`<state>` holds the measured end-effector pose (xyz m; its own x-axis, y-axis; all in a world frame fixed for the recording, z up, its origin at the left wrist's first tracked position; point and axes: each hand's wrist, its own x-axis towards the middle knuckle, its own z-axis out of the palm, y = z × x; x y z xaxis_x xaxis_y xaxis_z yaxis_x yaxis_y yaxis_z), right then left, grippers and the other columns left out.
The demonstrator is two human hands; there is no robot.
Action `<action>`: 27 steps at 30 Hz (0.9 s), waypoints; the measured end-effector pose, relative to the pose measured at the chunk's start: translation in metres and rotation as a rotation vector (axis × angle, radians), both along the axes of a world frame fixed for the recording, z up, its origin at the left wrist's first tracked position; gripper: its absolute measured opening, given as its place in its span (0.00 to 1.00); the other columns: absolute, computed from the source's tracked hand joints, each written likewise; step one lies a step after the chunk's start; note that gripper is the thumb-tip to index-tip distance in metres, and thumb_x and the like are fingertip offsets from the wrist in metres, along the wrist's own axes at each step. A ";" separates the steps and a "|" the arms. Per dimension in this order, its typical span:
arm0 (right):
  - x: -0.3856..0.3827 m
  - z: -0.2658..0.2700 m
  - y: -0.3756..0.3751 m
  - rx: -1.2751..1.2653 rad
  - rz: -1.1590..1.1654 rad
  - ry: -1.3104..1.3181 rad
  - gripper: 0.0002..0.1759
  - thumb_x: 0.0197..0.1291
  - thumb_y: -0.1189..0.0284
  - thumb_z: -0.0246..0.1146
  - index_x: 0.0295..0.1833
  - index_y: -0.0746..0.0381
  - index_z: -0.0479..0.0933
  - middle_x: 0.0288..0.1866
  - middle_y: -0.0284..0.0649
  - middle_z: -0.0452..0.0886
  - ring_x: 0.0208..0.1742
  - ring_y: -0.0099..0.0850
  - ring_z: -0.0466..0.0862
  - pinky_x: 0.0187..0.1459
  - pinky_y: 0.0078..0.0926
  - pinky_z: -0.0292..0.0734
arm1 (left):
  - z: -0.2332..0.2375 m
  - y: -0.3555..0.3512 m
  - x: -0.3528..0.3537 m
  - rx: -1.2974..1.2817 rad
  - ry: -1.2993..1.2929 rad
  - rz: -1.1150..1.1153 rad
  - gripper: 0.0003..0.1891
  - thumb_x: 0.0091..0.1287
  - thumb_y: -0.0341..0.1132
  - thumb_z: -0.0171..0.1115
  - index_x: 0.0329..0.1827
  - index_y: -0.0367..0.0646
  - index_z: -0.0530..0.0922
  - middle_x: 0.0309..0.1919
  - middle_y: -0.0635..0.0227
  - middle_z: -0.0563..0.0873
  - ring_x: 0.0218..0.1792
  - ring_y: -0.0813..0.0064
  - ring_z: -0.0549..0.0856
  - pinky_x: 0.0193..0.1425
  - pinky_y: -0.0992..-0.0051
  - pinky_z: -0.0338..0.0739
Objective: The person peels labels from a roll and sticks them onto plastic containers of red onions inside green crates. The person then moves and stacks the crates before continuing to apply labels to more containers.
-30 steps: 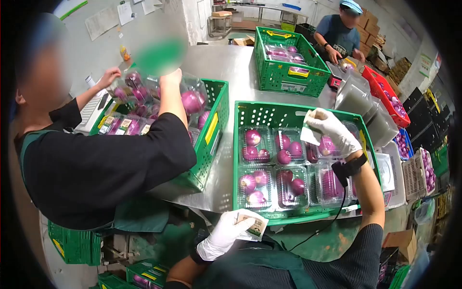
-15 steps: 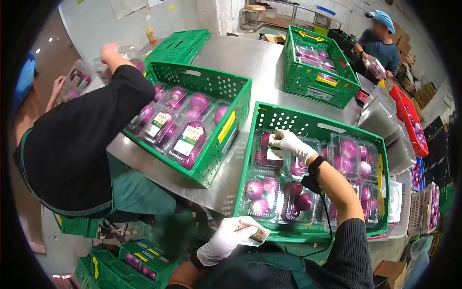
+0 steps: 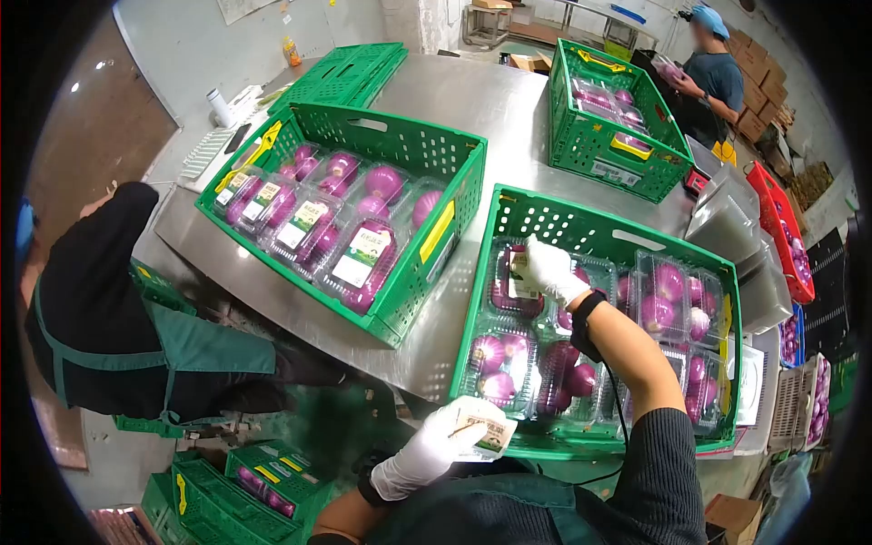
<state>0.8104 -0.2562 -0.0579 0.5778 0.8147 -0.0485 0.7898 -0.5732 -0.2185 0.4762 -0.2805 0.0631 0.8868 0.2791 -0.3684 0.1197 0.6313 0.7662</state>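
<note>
My left hand (image 3: 434, 452), in a white glove, is closed around a small stack of printed labels (image 3: 490, 434) in front of the near crate edge. My right hand (image 3: 552, 272), also gloved, has its fingers bent together at the upper edge of a label (image 3: 521, 276). That label lies on the lid of a clear plastic box of purple onions (image 3: 510, 300) in the far left corner of the green crate (image 3: 595, 447). Other clear boxes of onions (image 3: 498, 368) fill the crate around it, their lids without visible labels.
To the left stands a second green crate (image 3: 472, 195) with labelled onion boxes; a third (image 3: 627, 177) is farther back on the metal table (image 3: 445, 109). A co-worker (image 3: 100, 309) bends at left; another person (image 3: 713, 82) holds a pack at back right. Stacked clear lids (image 3: 727, 213) stand at right.
The co-worker at left has moved down and away from the second crate, uncovering its left end. My right hand has shifted slightly over the label. The view has turned a little.
</note>
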 end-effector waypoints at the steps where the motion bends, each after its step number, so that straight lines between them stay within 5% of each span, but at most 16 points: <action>1: 0.000 0.006 -0.004 0.017 0.006 -0.022 0.23 0.52 0.56 0.65 0.41 0.64 0.72 0.34 0.50 0.82 0.38 0.47 0.84 0.40 0.41 0.78 | 0.000 -0.001 -0.002 0.051 0.001 -0.022 0.07 0.67 0.27 0.54 0.43 0.35 0.78 0.38 0.66 0.82 0.39 0.80 0.81 0.42 0.78 0.80; 3: 0.013 0.003 -0.014 0.044 -0.086 -0.080 0.26 0.52 0.54 0.65 0.44 0.65 0.71 0.39 0.53 0.81 0.40 0.48 0.83 0.41 0.42 0.77 | 0.000 -0.001 -0.006 0.160 -0.001 -0.067 0.06 0.67 0.27 0.55 0.42 0.35 0.78 0.38 0.66 0.81 0.40 0.79 0.81 0.42 0.77 0.80; 5: 0.006 0.030 -0.033 0.134 -0.082 -0.015 0.20 0.55 0.61 0.63 0.44 0.66 0.70 0.39 0.52 0.81 0.40 0.50 0.82 0.41 0.42 0.77 | -0.011 -0.003 -0.009 0.454 0.003 0.038 0.04 0.62 0.27 0.61 0.33 0.34 0.78 0.28 0.65 0.81 0.30 0.80 0.80 0.31 0.78 0.76; 8: -0.068 0.125 -0.086 0.394 0.298 0.782 0.19 0.58 0.63 0.65 0.49 0.63 0.74 0.41 0.38 0.82 0.44 0.29 0.80 0.50 0.28 0.73 | -0.030 -0.006 -0.007 0.852 0.054 0.243 0.09 0.57 0.28 0.66 0.22 0.34 0.77 0.15 0.66 0.75 0.16 0.82 0.74 0.19 0.76 0.65; 9: -0.102 0.167 -0.107 0.233 0.350 1.099 0.19 0.58 0.58 0.63 0.47 0.62 0.76 0.34 0.40 0.81 0.42 0.27 0.80 0.45 0.29 0.74 | -0.021 -0.012 0.001 0.770 0.053 0.325 0.10 0.59 0.27 0.65 0.22 0.34 0.76 0.15 0.65 0.76 0.16 0.81 0.75 0.19 0.76 0.66; 11: -0.145 0.174 -0.143 0.111 0.506 1.049 0.15 0.59 0.61 0.63 0.43 0.61 0.79 0.31 0.38 0.82 0.35 0.25 0.80 0.41 0.26 0.75 | 0.011 -0.021 0.011 0.600 0.133 0.213 0.04 0.62 0.24 0.59 0.35 0.31 0.81 0.23 0.67 0.84 0.23 0.86 0.80 0.24 0.84 0.72; 12: -0.154 0.163 -0.156 0.271 0.487 0.844 0.13 0.59 0.63 0.63 0.42 0.62 0.79 0.29 0.37 0.81 0.31 0.24 0.78 0.37 0.25 0.74 | -0.003 -0.023 0.009 0.862 0.127 0.157 0.05 0.64 0.25 0.57 0.38 0.33 0.81 0.27 0.68 0.84 0.27 0.88 0.79 0.29 0.83 0.73; 13: -0.158 0.157 -0.163 0.424 0.465 0.633 0.11 0.60 0.65 0.63 0.40 0.62 0.80 0.27 0.35 0.81 0.28 0.22 0.77 0.34 0.24 0.74 | -0.006 -0.027 0.005 0.774 0.063 0.106 0.07 0.64 0.26 0.59 0.40 0.32 0.80 0.29 0.67 0.85 0.30 0.85 0.80 0.33 0.81 0.74; 15: -0.147 0.156 -0.173 0.560 0.250 0.711 0.07 0.59 0.70 0.63 0.38 0.63 0.81 0.24 0.34 0.79 0.24 0.20 0.75 0.29 0.22 0.73 | -0.009 -0.034 -0.004 0.588 -0.053 0.009 0.11 0.65 0.30 0.62 0.45 0.31 0.79 0.34 0.65 0.86 0.35 0.81 0.82 0.39 0.77 0.76; 16: -0.141 0.160 -0.179 0.505 0.158 0.799 0.06 0.59 0.72 0.63 0.39 0.63 0.81 0.24 0.37 0.80 0.24 0.21 0.77 0.28 0.21 0.72 | -0.002 -0.024 -0.016 0.391 0.022 -0.321 0.19 0.66 0.31 0.60 0.57 0.30 0.73 0.48 0.61 0.83 0.49 0.78 0.79 0.56 0.75 0.72; 17: -0.141 0.159 -0.182 0.596 0.183 0.753 0.06 0.57 0.72 0.63 0.38 0.62 0.81 0.25 0.38 0.80 0.25 0.22 0.78 0.28 0.21 0.72 | -0.008 -0.022 -0.023 0.117 -0.209 -0.353 0.29 0.63 0.35 0.64 0.64 0.30 0.66 0.59 0.58 0.75 0.60 0.73 0.73 0.66 0.72 0.64; 21: -0.158 0.159 -0.188 0.551 0.642 0.394 0.03 0.55 0.73 0.65 0.34 0.59 0.79 0.28 0.36 0.79 0.27 0.31 0.80 0.30 0.26 0.75 | 0.040 -0.011 -0.007 0.790 -0.398 -0.038 0.48 0.50 0.36 0.75 0.70 0.31 0.55 0.68 0.53 0.64 0.70 0.67 0.62 0.73 0.68 0.53; 22: -0.164 0.179 -0.188 0.430 0.713 0.259 0.04 0.53 0.73 0.66 0.34 0.58 0.78 0.29 0.36 0.78 0.28 0.37 0.80 0.31 0.29 0.76 | 0.026 -0.014 -0.006 1.097 -0.304 -0.151 0.45 0.52 0.30 0.73 0.70 0.31 0.55 0.66 0.55 0.66 0.67 0.68 0.66 0.70 0.69 0.60; 23: -0.151 0.167 -0.186 0.596 0.646 0.278 0.04 0.55 0.72 0.65 0.35 0.58 0.78 0.28 0.36 0.78 0.28 0.32 0.81 0.31 0.28 0.76 | 0.014 -0.035 -0.008 0.353 -0.244 -0.157 0.33 0.58 0.24 0.66 0.66 0.30 0.62 0.59 0.59 0.74 0.59 0.73 0.75 0.62 0.73 0.70; 25: -0.114 0.164 -0.175 0.567 0.134 0.660 0.05 0.57 0.71 0.63 0.36 0.60 0.78 0.28 0.36 0.79 0.31 0.23 0.80 0.33 0.25 0.75 | -0.020 -0.040 -0.028 0.204 0.041 -0.222 0.20 0.63 0.20 0.59 0.58 0.28 0.71 0.50 0.63 0.80 0.50 0.78 0.80 0.53 0.77 0.76; 27: -0.075 0.123 -0.158 0.460 0.034 0.784 0.07 0.60 0.70 0.61 0.38 0.63 0.78 0.30 0.35 0.79 0.35 0.18 0.77 0.37 0.21 0.73 | -0.033 -0.035 -0.046 0.071 0.029 -0.025 0.11 0.64 0.21 0.57 0.49 0.28 0.77 0.41 0.67 0.83 0.44 0.81 0.81 0.51 0.78 0.76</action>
